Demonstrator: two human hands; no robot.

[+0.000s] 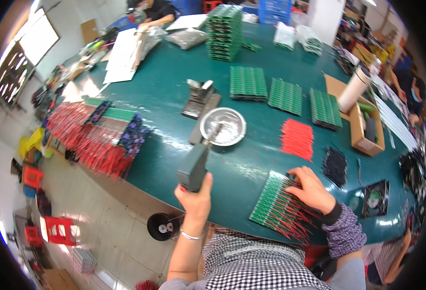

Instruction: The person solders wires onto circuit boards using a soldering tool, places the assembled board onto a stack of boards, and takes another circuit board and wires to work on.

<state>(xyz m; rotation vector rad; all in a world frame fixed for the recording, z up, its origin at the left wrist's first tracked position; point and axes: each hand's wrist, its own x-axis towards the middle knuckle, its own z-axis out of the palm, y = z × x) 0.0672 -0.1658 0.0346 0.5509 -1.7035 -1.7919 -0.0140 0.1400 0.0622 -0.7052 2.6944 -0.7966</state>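
My left hand (197, 200) is closed round the handle of a dark grey-green soldering gun (192, 166). The gun's thin metal tip points into a shiny round metal bowl (224, 115). On the near part of the table lies a green circuit board panel (267, 199), with red wires (294, 218) fanning out from its right side. My right hand (314, 191) rests over the panel's upper right corner, fingers curled in toward the thumb. Something dark shows between those fingers, too small to name.
Beyond the bowl stands a metal stand (198, 99). Bundles of red wires (297, 139) and black wires (335, 166) lie to the right, near stacked green boards (248, 83), a carton (367, 128) and a small fan (375, 198). Wired boards (104, 140) overhang the left edge. Co-workers sit around.
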